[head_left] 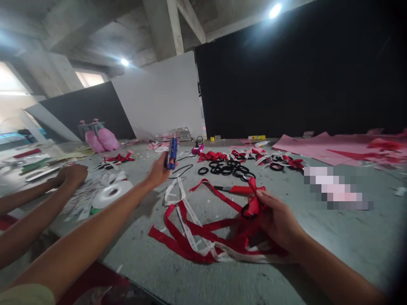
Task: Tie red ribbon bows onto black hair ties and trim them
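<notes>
My left hand (158, 170) is closed around a blue hot glue gun (172, 151), its nozzle pointing up, held above the table. My right hand (280, 220) pinches a red ribbon bow (253, 204) with a black hair tie (245, 210) at it. Below the bow, long red ribbons (197, 228) and white printed ribbons (188, 216) lie loosely on the table. Behind the bow rests a tool with an orange-red handle (238, 189) and a grey-black end; its kind is partly hidden. Several black hair ties (226, 170) lie in a cluster beyond.
Red and white bows (219, 156) spread behind the hair ties. A white ribbon roll (112, 192) and a co-worker's hands (71, 174) are at left. Pink sheets (310, 146) lie at right. Pink bottles (101, 137) stand at the back left, before upright boards (162, 97).
</notes>
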`<state>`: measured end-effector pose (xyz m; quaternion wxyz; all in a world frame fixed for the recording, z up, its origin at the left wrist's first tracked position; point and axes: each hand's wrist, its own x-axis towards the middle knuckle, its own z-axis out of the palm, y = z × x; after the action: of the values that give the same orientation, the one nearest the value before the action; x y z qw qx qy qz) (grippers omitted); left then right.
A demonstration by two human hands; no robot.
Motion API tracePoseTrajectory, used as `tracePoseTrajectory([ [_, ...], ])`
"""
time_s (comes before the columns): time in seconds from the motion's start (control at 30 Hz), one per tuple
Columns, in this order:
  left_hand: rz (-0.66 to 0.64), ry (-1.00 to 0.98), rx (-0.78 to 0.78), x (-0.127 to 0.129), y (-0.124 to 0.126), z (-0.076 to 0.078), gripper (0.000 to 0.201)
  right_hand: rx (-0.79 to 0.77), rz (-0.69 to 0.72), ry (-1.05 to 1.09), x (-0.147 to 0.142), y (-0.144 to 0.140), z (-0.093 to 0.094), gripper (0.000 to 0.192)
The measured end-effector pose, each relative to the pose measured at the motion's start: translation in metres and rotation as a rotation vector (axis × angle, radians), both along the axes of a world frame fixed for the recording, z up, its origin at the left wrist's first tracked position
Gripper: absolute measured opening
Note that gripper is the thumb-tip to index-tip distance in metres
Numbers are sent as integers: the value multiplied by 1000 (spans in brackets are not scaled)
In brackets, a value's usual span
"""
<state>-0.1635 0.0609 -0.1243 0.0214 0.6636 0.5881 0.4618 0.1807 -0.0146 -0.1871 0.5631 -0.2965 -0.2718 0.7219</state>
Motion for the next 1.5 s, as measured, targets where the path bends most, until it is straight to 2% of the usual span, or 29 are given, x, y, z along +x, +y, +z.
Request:
tracePoseTrajectory([
  [0.13, -232, 138, -58, 44, -24, -28, 15, -13, -31, -34, -2, -1, 1, 11],
  [0.2, -426, 371, 37, 59, -35, -45, 22, -73, -60, -54, -2, -1, 2, 14],
  [0.3, -607, 550, 151, 72, -44, -67, 24, -192, -109, -19, 0, 2, 4, 17],
  [0.43, -742, 615, 116, 75, -47, -81, 19, -288, -114, 2, 4, 8, 1, 19],
  [0.67, -804, 634, -14, 77, -48, -79, 11, -332, -117, 34, 2, 13, -1, 25],
  [0.83, -793, 646, -79, 75, -49, -77, 12, -311, -115, 23, 1, 13, -2, 21],
  [1.03, -772, 669, -81, 75, -49, -77, 15, -295, -83, -46, 3, 12, -3, 13],
  [1.3, -744, 700, -63, 73, -48, -80, 21, -228, -18, -62, 3, 11, -3, 13],
  [1.5, -755, 721, -86, 74, -48, -76, 22, -180, 36, -64, 5, 12, -5, 15],
])
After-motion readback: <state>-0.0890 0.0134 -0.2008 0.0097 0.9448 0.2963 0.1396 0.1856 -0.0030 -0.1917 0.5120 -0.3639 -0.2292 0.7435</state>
